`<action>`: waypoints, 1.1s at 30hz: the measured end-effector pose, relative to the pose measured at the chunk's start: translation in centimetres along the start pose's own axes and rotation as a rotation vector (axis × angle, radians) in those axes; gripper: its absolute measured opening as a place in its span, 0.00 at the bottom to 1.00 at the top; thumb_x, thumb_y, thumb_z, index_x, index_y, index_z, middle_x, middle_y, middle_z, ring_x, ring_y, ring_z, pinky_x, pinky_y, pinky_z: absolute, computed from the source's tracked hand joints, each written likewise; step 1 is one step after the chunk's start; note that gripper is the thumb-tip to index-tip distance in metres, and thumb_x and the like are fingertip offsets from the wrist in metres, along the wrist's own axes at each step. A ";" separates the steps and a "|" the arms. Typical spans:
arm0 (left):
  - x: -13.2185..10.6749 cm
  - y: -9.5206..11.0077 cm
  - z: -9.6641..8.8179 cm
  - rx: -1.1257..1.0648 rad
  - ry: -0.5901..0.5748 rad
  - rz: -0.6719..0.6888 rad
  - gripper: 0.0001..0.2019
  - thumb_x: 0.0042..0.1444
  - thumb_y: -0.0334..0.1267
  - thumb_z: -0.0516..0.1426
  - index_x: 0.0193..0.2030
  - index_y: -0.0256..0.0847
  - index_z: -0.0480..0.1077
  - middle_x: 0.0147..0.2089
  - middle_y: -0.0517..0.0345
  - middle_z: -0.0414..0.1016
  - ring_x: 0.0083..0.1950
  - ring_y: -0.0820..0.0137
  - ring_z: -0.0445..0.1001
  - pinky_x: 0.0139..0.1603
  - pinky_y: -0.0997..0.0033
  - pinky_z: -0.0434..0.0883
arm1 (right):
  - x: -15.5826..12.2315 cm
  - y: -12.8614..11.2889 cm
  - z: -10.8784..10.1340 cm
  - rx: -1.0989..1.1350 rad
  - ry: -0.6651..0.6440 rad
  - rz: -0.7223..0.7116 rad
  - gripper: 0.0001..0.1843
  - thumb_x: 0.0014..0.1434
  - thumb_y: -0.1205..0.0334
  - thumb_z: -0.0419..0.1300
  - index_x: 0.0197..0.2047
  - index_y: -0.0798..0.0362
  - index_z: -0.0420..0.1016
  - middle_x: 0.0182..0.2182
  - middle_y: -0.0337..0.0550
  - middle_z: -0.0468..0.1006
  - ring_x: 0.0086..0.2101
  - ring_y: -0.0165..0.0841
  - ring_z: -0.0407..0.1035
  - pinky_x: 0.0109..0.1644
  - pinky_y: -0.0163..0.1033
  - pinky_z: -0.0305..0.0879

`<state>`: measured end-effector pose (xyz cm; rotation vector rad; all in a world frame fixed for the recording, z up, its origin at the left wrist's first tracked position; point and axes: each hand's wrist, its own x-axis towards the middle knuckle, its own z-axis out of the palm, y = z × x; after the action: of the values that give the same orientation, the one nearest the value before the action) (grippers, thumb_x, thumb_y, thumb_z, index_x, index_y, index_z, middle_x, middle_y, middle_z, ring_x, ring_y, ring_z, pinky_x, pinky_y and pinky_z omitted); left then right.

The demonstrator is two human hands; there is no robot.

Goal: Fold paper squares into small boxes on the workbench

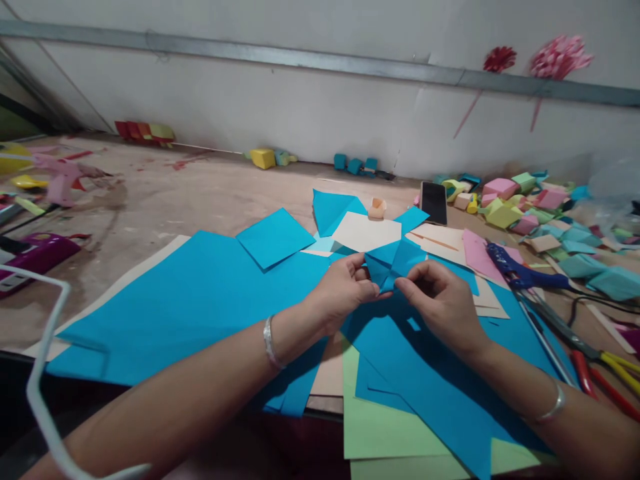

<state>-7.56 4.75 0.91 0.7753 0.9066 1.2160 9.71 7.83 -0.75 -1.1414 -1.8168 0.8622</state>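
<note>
A creased piece of blue paper [395,260], partly folded, is held up over the table between both hands. My left hand [345,287] pinches its left and lower edge, with the thumb in front. On the other side my right hand [443,300] grips the lower right corner between thumb and forefinger. Beneath them lie large blue sheets [190,307], with a square blue piece [275,238] on top at the left. Green sheets [390,433] stick out at the near edge. A cream sheet [367,230] rests just beyond the folded piece.
Scissors [575,340] and a blue glue gun [520,267] lie at the right. Several folded paper boxes [505,210] are heaped behind them, beside a phone [434,202]. A pink glue gun [63,179] stands at the left. A white bent rod [45,347] crosses the near left.
</note>
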 end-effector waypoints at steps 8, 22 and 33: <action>0.0 0.1 -0.2 0.047 0.005 -0.149 0.12 0.44 0.29 0.68 0.34 0.35 0.70 0.30 0.57 0.74 0.36 0.67 0.78 0.43 0.64 0.74 | -0.1 -0.1 -0.1 -0.004 0.010 -0.028 0.11 0.57 0.55 0.62 0.29 0.51 0.67 0.23 0.36 0.67 0.24 0.29 0.61 0.27 0.37 0.56; 0.0 0.4 0.3 0.180 0.113 -0.249 0.10 0.57 0.29 0.60 0.28 0.37 0.63 0.28 0.57 0.75 0.32 0.69 0.80 0.36 0.68 0.75 | -0.2 -0.3 0.0 0.007 -0.037 0.023 0.10 0.56 0.58 0.62 0.28 0.51 0.67 0.21 0.34 0.65 0.23 0.27 0.58 0.26 0.37 0.52; 0.0 0.1 0.2 0.088 0.076 -0.195 0.13 0.50 0.25 0.64 0.26 0.37 0.61 0.24 0.62 0.71 0.34 0.67 0.81 0.43 0.66 0.75 | 0.0 -0.1 -0.1 0.098 -0.052 0.096 0.10 0.54 0.59 0.63 0.27 0.51 0.66 0.22 0.35 0.67 0.24 0.28 0.60 0.27 0.37 0.55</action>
<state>-7.45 4.74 1.10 0.6969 1.0785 1.0453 9.75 7.81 -0.61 -1.1602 -1.7523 1.0338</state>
